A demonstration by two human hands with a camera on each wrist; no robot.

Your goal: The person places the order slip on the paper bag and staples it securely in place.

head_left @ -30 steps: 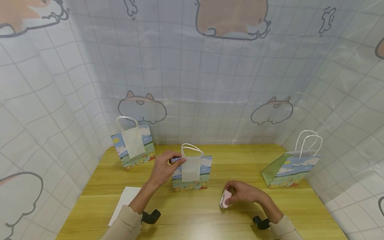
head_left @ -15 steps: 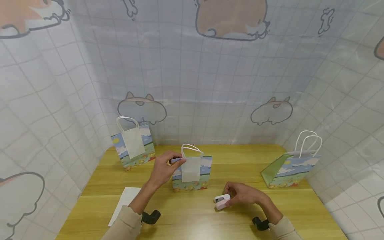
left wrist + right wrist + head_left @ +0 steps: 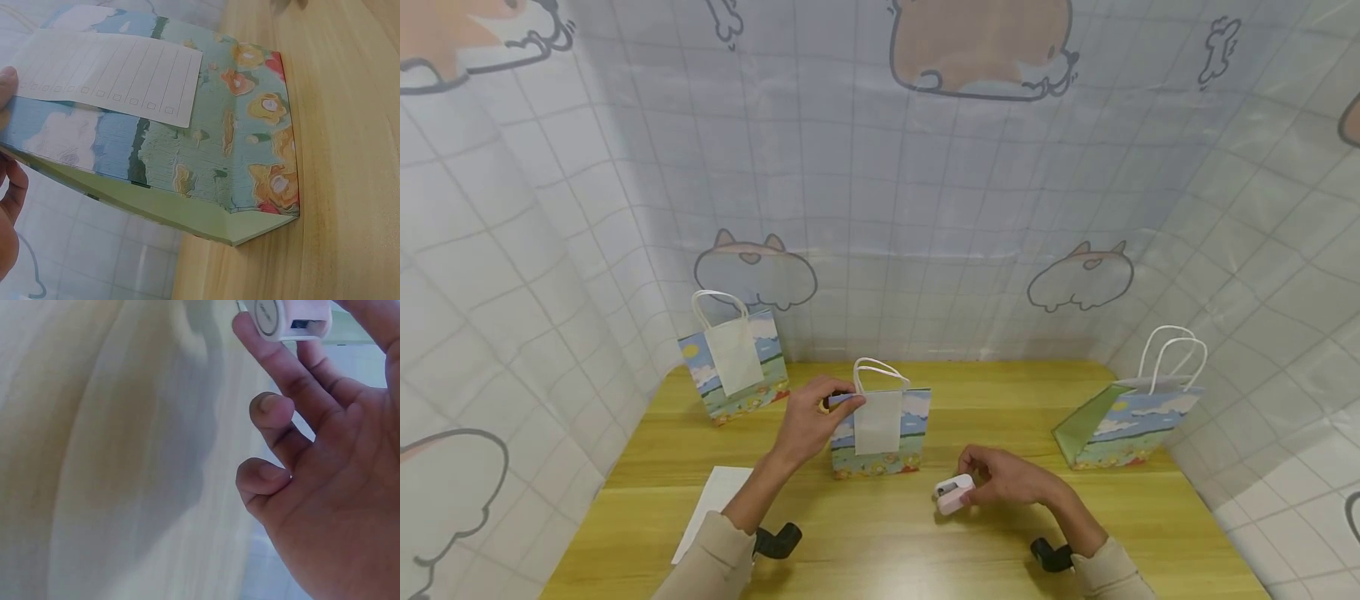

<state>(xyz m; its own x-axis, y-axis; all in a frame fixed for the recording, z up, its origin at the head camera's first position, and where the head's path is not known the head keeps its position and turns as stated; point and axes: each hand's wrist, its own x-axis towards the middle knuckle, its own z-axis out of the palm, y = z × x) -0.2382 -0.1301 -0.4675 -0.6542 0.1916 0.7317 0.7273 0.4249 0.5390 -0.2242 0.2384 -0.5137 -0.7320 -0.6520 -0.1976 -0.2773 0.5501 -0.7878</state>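
A paper gift bag [image 3: 914, 429] printed with sky and flowers stands mid-table, with a white sheet [image 3: 877, 423] lying over its front. My left hand [image 3: 811, 421] pinches the bag's upper left edge, thumb in front; the other fingers are partly hidden behind it. Ruled lines and small boxes show on the sheet [image 3: 109, 78] in the left wrist view. To the right of that bag, my right hand [image 3: 1009, 477] holds a small pink-and-white mini stapler [image 3: 953, 494] between thumb and fingers, its mouth towards the left. The right wrist view shows the stapler [image 3: 300, 314] only in part.
Another printed bag [image 3: 700, 367] with a white sheet on it stands at the back left. A third bag [image 3: 1138, 433] stands at the right, with its green side showing. White paper [image 3: 718, 492] lies beside my left forearm. Cartoon-printed curtains surround the table.
The stapler has turned in my right hand from nearly upright to pointing left, then risen slightly. My left hand and the bags have stayed in place.
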